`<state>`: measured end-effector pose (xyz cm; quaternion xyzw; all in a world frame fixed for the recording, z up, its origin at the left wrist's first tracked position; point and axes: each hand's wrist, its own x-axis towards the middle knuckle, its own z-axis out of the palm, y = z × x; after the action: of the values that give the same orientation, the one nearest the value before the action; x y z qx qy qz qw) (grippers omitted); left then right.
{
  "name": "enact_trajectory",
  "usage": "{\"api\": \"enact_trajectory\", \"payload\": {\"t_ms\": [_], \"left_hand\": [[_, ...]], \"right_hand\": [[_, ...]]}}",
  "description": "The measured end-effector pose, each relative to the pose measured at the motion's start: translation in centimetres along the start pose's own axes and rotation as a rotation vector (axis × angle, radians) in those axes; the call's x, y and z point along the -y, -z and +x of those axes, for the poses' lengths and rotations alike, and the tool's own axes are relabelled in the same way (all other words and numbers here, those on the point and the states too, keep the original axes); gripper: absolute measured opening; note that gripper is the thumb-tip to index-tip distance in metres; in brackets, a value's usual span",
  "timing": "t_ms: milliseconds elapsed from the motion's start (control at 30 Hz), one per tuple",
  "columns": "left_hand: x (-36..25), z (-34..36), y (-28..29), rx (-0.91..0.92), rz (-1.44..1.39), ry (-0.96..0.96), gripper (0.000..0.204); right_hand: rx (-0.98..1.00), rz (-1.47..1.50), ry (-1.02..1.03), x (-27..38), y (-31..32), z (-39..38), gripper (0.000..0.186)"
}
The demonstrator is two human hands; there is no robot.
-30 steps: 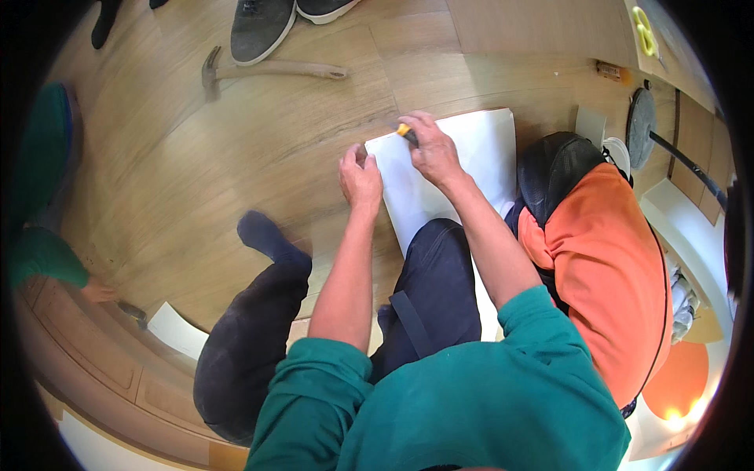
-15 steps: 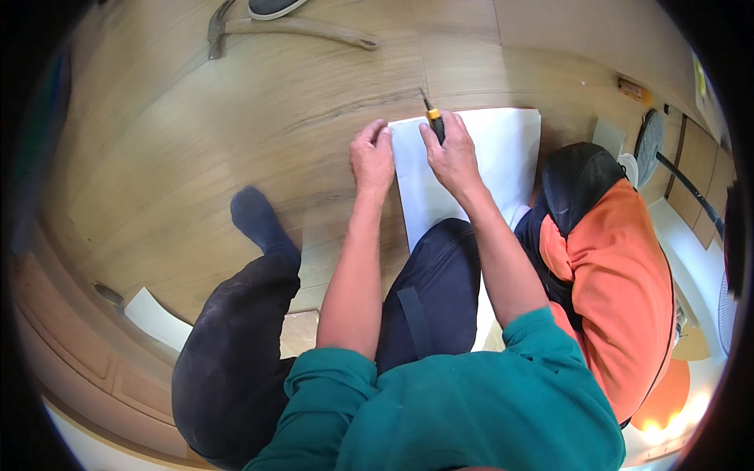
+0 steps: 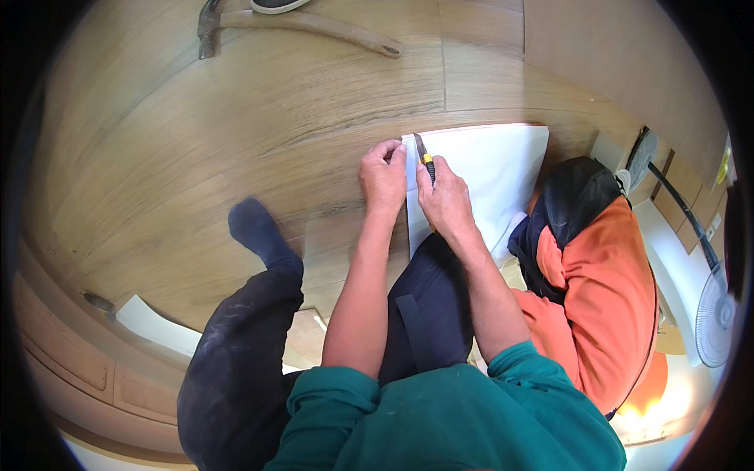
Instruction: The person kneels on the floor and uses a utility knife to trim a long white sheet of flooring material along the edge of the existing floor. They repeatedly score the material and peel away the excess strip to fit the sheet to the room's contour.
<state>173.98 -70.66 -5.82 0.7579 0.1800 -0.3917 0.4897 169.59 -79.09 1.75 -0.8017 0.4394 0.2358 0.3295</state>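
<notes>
Below the upper middle of the view a white sheet [image 3: 499, 177], apparently stacked in layers at its left edge, lies on the wooden floor [image 3: 196, 125]. My left hand [image 3: 383, 182] pinches its upper left corner with curled fingers. My right hand [image 3: 445, 200] is closed round a yellow-and-black utility knife [image 3: 426, 165], its blade on the sheet beside that corner, pointing toward the top edge. My bent leg in dark trousers lies over the lower part of the sheet.
A claw hammer [image 3: 306, 27] lies beyond the sheet, below a shoe [image 3: 275, 5]. My socked foot [image 3: 255, 224] is left of my forearms. An orange-and-black fabric pile [image 3: 601, 275] sits at right, near a standing fan [image 3: 711, 310]. A white strip [image 3: 157, 326] lies lower left.
The knife has turned upright and its blade has come down onto the sheet's upper left. Both hands have shifted right in view. The other person's green sleeve at the left is out of view.
</notes>
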Motion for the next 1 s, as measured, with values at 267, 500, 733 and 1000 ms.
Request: {"api": "enact_trajectory", "payload": {"t_ms": [267,500,733,1000], "left_hand": [[0.1,0.5,-0.4,-0.026,0.074,-0.076,0.022],[-0.4,0.1,-0.3,-0.058,0.022,0.013,0.020],[-1.0,0.4,0.0,-0.042,0.004,0.018,0.019],[-1.4,0.2,0.2,-0.028,0.015,0.016,0.018]], "right_hand": [[0.056,-0.018,0.009,-0.3,-0.4,0.5,0.026],[0.038,-0.033,0.047,-0.6,-0.5,0.5,0.024],[0.009,-0.013,0.092,-0.7,-0.7,0.4,0.022],[-0.013,-0.019,0.116,-1.2,-1.1,0.0,0.020]]}}
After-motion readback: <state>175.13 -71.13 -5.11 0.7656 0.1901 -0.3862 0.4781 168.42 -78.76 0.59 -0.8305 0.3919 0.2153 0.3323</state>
